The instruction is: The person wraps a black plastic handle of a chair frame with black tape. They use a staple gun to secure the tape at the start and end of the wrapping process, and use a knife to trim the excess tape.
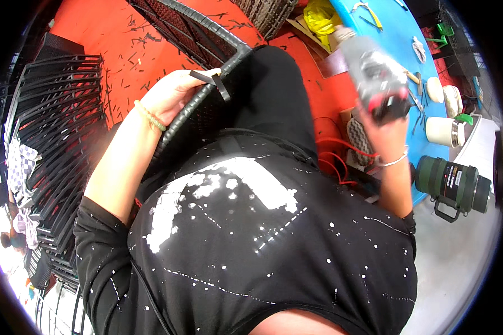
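Note:
My left hand (176, 95) is closed at the wrapped edge of a black woven frame (193, 114), with the thumb along its top. A short flat black strip (221, 86) sticks out at the fingertips, across the rim. The frame leans against my left leg. Off to the right, my right hand (385, 131) is raised and grips a grey, bottle-shaped thing (369, 64) with red and black at its lower end. Its narrow pale end points up and left. Motion blur hides its exact kind.
Stacked black frames (58, 145) stand at the left. Black scraps (145, 47) litter the red floor. On the right, a blue table (436, 61) bears pliers (369, 14), a white mug (444, 131) and a green lens-shaped cup (452, 184). Red hose (346, 146) loops below my right hand.

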`<state>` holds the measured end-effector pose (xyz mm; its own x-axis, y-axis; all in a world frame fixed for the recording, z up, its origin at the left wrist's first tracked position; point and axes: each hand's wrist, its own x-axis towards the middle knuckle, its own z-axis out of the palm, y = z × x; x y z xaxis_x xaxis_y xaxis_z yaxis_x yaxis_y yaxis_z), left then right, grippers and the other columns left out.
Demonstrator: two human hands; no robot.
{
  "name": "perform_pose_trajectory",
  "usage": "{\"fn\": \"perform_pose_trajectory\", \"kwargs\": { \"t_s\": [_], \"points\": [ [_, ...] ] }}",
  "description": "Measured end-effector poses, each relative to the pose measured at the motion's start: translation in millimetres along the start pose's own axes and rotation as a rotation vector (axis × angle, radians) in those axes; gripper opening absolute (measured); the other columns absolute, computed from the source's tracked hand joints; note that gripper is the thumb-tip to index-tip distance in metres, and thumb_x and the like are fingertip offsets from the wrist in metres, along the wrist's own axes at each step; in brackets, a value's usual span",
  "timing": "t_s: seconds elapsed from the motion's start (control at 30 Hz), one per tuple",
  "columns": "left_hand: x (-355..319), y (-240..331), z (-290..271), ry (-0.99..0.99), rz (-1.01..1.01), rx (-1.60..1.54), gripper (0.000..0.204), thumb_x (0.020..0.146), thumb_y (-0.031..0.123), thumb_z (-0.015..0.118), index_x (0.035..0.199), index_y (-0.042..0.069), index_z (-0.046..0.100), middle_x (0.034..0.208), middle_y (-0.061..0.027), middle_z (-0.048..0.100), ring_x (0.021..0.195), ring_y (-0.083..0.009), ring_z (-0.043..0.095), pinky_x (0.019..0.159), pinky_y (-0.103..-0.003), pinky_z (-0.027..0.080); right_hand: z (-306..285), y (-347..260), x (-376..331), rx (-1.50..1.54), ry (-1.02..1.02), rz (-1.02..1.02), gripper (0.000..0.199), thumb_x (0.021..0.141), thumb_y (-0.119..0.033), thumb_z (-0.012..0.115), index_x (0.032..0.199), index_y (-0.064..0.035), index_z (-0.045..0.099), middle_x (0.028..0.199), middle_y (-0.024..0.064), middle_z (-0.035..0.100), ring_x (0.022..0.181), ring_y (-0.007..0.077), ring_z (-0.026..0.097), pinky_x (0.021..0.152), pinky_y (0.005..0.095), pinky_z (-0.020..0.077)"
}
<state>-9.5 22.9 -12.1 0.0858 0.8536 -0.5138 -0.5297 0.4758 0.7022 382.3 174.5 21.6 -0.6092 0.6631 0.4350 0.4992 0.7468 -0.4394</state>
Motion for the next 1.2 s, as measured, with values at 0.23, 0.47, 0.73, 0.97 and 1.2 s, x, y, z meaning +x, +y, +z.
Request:
{"fn": "perform_pose_trajectory", "kwargs": {
  "t_s": [0.23,0.47,0.73,0.97,1.2],
  "points": [
    [9.4,13.4,-8.2,-0.217,0.000,-0.128,0.034,0.103,0.013,0.060,0.130,-0.006,0.064,0.109,-0.0126,0.075,0.096,-0.0176,0.073,0.090,-0.029,0.057,65.4,12.3,-32.3,0.415,-0.212,-0.149,0.051,0.078,-0.025,0.079,0.119,0.0030,0.068,0.107,0.0183,0.073,0.094,0.0358,0.074,0.082,0.0405,0.0586],
    [13.0,11.9,-17.2,-0.036,0.006,-0.029,0.038,0.099,0.013,0.065,0.132,-0.006,0.064,0.115,-0.0105,0.074,0.099,-0.0151,0.072,0.093,-0.028,0.057,94.1,-0.3,18.1,0.335,-0.203,-0.503,0.068,0.070,-0.019,0.081,0.133,-0.0032,0.061,0.102,0.0135,0.073,0.087,0.0339,0.072,0.073,0.0411,0.0574],
    [2.9,4.4,-24.1,-0.073,0.025,-0.043,0.036,0.098,0.014,0.065,0.130,-0.004,0.067,0.112,-0.0096,0.075,0.099,-0.0150,0.072,0.092,-0.030,0.057,103.0,-14.9,15.3,0.228,-0.242,-0.485,0.081,0.058,-0.012,0.082,0.136,-0.0132,0.061,0.089,0.0054,0.069,0.080,0.0284,0.069,0.068,0.0389,0.0564],
    [-3.9,1.7,-20.6,-0.042,0.000,-0.051,0.034,0.099,0.014,0.065,0.128,-0.003,0.068,0.110,-0.0086,0.076,0.097,-0.0141,0.072,0.089,-0.029,0.058,95.9,-15.5,17.4,0.154,-0.301,-0.534,0.081,0.057,-0.012,0.082,0.135,-0.0184,0.061,0.088,0.0029,0.068,0.078,0.0271,0.069,0.067,0.0383,0.0559],
    [10.4,7.7,-27.0,-0.021,0.030,-0.042,0.031,0.098,0.013,0.065,0.125,-0.003,0.069,0.109,-0.0109,0.076,0.096,-0.0155,0.073,0.089,-0.030,0.060,97.9,-9.5,39.6,0.109,-0.293,-0.608,0.081,0.058,-0.007,0.079,0.136,-0.0195,0.061,0.090,0.0026,0.069,0.079,0.0270,0.069,0.068,0.0380,0.0560]
  ]
}}
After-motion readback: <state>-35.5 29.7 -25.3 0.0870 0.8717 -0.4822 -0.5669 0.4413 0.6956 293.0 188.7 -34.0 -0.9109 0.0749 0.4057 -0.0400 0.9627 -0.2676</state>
